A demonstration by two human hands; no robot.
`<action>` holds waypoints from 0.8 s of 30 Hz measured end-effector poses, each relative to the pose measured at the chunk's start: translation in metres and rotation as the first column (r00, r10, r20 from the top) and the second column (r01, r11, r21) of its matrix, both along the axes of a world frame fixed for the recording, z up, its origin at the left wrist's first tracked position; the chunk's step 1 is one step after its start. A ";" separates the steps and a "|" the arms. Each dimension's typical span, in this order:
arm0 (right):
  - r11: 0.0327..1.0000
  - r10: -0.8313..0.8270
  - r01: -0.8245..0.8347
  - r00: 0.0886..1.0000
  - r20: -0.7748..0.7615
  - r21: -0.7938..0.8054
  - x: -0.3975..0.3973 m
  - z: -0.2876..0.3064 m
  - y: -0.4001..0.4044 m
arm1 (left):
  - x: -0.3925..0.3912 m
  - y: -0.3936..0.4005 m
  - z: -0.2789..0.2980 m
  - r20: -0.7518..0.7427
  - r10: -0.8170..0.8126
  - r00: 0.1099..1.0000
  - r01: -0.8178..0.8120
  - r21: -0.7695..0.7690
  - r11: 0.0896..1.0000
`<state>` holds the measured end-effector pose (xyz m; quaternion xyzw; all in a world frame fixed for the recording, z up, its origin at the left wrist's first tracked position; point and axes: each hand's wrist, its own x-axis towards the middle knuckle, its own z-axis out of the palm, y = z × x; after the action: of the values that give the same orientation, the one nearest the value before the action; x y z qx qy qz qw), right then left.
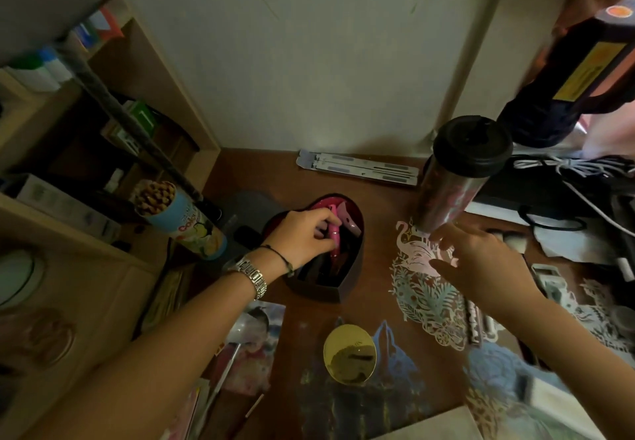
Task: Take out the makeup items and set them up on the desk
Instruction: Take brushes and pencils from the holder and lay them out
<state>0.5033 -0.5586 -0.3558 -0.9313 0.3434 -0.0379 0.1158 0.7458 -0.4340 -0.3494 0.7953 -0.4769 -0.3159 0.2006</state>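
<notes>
The heart-shaped box sits open near the middle of the desk, and it holds the makeup: a pink tube shows at its far side with a pale lilac piece just beside it, and darker items lie lower down, too dim to name. The left hand reaches into the box from the left, its fingers curled round the pink tube, so the step in hand looks like lifting one item out. The right hand hovers to the right of the box over a paper cut-out of a flamingo, fingers spread and relaxed, gripping nothing; a brush lies just past it, blurred. A tall cup with a black lid stands close to the far side of that hand. A snack tube stands left of the box, a gold round lid lies nearer, and photos lie at the near left. The next move probably calls for raising the tube clear of the box wall and finding a bare patch of desk, since paper and cables crowd the right side.
</notes>
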 end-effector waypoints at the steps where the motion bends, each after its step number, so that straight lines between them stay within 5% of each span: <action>1: 1.000 -0.003 0.003 1.000 -0.003 -0.004 0.000 -0.001 0.000 | 0.000 -0.001 -0.001 -0.012 0.004 1.000 -0.004 -0.004 1.000; 16: 1.000 0.005 -0.006 0.999 -0.034 -0.023 -0.002 0.001 0.003 | -0.009 0.009 -0.008 0.135 0.167 0.977 -0.115 -0.328 0.938; 24: 1.000 0.015 -0.015 1.000 0.002 -0.009 -0.015 0.005 0.001 | -0.019 0.004 0.016 -0.009 0.309 0.951 -0.269 -0.521 0.810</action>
<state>0.4886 -0.5572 -0.3506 -0.9342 0.3363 -0.0398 0.1121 0.7266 -0.4295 -0.3335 0.7868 -0.4247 -0.1118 0.4337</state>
